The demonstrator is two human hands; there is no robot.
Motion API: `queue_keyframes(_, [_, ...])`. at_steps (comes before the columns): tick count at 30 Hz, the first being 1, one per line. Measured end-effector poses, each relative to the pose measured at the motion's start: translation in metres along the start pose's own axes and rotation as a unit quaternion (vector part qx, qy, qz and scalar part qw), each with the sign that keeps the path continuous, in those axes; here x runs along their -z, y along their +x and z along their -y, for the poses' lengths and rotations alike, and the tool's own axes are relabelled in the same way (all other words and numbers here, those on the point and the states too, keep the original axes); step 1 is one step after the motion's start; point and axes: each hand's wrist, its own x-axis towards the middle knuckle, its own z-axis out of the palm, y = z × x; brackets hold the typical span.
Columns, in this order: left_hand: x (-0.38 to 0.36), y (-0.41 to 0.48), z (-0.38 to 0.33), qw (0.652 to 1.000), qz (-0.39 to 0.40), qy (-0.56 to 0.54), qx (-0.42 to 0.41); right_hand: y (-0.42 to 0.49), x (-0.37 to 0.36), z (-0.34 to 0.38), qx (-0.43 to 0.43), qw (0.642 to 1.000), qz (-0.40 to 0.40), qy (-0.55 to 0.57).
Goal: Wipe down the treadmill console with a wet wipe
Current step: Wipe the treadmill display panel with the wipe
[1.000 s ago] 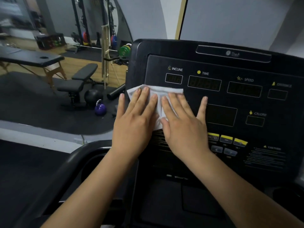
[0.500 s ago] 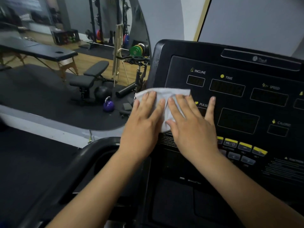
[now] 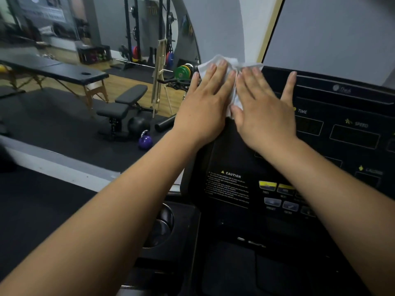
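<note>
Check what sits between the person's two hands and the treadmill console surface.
The white wet wipe: the left hand and right hand press it with straight fingers against the console at its upper-left corner. This shows in the head view.

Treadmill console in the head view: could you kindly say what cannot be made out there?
Head view: wet wipe mostly covered by left hand and right hand.
Head view: fine print under CAUTION too small, blurred.
Head view: treadmill console cut off at right by frame edge.

On the console (image 3: 233, 146), top left, lies the wipe (image 3: 229, 61).
</note>
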Motion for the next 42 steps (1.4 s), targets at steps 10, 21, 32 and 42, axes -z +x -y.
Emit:
queue_keyframes(10, [-0.028, -0.116, -0.016, 0.998, 0.005, -0.058, 0.026, -0.085, -0.034, 0.022, 0.038, 0.998, -0.01, 0.045])
queue_keyframes(21, [-0.033, -0.194, -0.027, 0.994, 0.062, -0.068, 0.053, -0.15, -0.049, 0.046, 0.078, 0.993, 0.033, 0.083])
queue_keyframes(32, [-0.038, -0.203, -0.034, 0.988, 0.038, -0.123, 0.084, -0.156, -0.044, 0.059, 0.07, 0.993, 0.018, 0.092])
queue_keyframes(42, [-0.033, -0.176, -0.011, 0.994, 0.049, -0.09, 0.026, -0.128, -0.041, 0.05, 0.07, 0.994, 0.011, 0.084])
